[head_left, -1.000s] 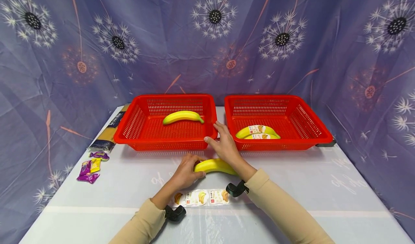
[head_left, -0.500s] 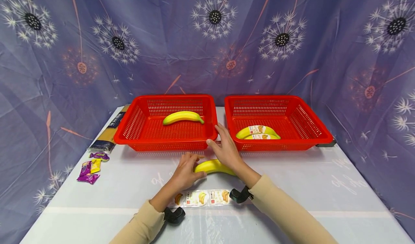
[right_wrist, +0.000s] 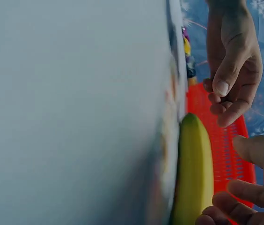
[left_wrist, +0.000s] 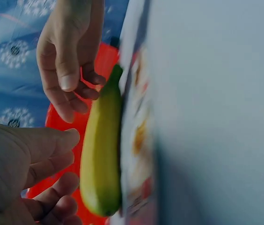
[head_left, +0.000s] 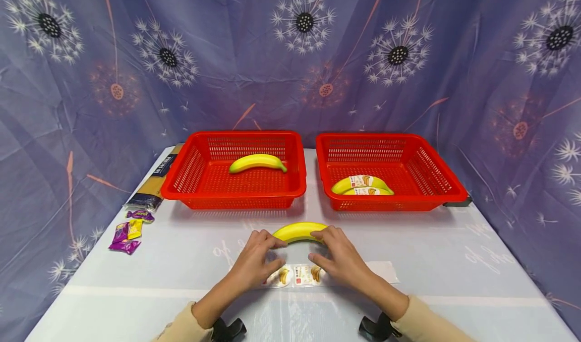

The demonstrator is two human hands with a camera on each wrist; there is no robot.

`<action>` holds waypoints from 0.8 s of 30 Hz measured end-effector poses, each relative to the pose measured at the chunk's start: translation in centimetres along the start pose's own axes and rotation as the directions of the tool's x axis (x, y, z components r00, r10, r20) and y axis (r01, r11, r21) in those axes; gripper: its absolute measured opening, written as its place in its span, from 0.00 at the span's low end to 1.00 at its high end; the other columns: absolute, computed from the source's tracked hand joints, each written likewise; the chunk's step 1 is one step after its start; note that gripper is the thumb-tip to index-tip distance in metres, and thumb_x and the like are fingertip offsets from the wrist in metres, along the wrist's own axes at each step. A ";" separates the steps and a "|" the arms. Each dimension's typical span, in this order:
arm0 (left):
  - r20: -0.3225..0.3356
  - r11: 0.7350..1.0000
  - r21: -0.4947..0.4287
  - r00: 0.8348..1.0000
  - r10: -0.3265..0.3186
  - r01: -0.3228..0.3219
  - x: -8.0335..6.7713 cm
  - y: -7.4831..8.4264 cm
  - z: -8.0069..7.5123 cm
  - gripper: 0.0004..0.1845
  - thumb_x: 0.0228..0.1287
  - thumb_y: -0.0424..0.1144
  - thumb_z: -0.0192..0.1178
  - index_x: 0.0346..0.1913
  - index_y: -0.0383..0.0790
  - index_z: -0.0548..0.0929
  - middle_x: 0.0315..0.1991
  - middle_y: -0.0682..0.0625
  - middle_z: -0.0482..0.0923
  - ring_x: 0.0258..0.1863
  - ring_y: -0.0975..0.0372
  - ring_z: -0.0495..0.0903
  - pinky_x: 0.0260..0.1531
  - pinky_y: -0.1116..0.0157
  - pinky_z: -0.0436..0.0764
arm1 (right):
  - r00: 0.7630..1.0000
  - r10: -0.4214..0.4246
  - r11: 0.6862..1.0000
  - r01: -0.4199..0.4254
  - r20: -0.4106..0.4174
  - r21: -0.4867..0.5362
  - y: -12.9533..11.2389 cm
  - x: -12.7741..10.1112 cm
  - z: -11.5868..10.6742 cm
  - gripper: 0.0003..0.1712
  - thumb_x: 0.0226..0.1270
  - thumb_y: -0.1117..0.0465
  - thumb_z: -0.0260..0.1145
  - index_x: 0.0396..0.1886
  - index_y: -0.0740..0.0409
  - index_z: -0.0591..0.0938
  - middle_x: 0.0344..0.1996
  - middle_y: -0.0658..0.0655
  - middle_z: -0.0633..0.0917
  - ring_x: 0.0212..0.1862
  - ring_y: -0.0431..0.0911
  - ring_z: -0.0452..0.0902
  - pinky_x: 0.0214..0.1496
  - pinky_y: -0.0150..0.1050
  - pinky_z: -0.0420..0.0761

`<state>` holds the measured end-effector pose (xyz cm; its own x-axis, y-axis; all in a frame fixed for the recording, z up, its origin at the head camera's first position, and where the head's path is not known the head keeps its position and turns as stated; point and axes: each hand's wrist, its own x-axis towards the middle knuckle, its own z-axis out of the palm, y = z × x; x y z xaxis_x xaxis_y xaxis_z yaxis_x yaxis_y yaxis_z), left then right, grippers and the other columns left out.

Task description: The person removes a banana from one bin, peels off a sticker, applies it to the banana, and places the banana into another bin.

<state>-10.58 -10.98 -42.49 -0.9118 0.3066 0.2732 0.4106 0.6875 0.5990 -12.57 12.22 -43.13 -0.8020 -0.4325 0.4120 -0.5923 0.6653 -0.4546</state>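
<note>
Banana (head_left: 300, 229) lies lower centre, apart from both basket rims (head_left: 233, 196); left hand (head_left: 253, 261) and right hand (head_left: 342, 259), grips half spread, hold nothing.

The white table (head_left: 436, 261) carries a left basket (head_left: 233, 195) and a right basket (head_left: 399, 198) far back, with a packet (head_left: 152, 186) and sweets (head_left: 134, 229) at left. A banana (head_left: 297, 231) lies nearer, a sticker strip (head_left: 301, 275) nearest.

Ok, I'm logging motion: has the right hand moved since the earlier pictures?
Yes: in the head view, the right hand has pulled back and slightly right, away from the left red basket.
</note>
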 end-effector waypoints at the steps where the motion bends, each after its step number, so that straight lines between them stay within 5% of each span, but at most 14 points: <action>1: 0.017 1.000 -0.005 1.000 0.012 -0.012 -0.3 0.1 0.1 0.14 0.48 0.35 0.69 0.41 0.43 0.84 0.35 0.52 0.74 0.37 0.66 0.63 0.37 0.69 0.68 | 1.000 -0.007 1.000 0.007 0.016 -0.002 0.1 -0.6 0.1 0.26 0.50 0.56 0.74 0.50 0.58 0.79 0.38 0.51 0.78 0.42 0.39 0.68 0.42 0.34 0.72; 7: 0.078 0.999 -0.007 0.996 0.052 -0.052 -1.5 0.3 1.1 0.13 0.48 0.36 0.68 0.40 0.44 0.84 0.33 0.54 0.73 0.34 0.69 0.62 0.36 0.71 0.67 | 0.996 0.019 1.000 -0.020 0.084 0.014 0.6 -2.6 0.5 0.22 0.48 0.56 0.74 0.45 0.54 0.80 0.35 0.47 0.76 0.38 0.36 0.69 0.38 0.30 0.72; 16: 0.179 1.000 0.007 0.984 -0.010 0.009 -1.7 -0.1 2.0 0.11 0.49 0.37 0.68 0.38 0.46 0.84 0.32 0.57 0.70 0.33 0.70 0.61 0.33 0.74 0.66 | 0.996 0.014 0.999 -0.011 0.088 -0.035 0.8 -3.4 1.5 0.19 0.45 0.56 0.76 0.39 0.49 0.82 0.31 0.43 0.73 0.39 0.33 0.64 0.40 0.31 0.71; 24: 0.180 0.999 0.039 0.984 0.006 -0.013 -1.6 -0.2 2.2 0.12 0.49 0.37 0.68 0.39 0.45 0.83 0.32 0.57 0.69 0.33 0.69 0.61 0.33 0.74 0.66 | 0.993 0.010 0.996 0.001 0.119 -0.092 0.8 -3.5 1.6 0.20 0.47 0.54 0.75 0.44 0.46 0.85 0.34 0.41 0.72 0.40 0.34 0.63 0.39 0.29 0.68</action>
<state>-9.15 -10.13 -44.70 -0.8953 0.4240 0.1365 0.4219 0.7089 0.5652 -10.37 13.25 -46.19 -0.8115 -0.4949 0.3108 -0.5834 0.7178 -0.3800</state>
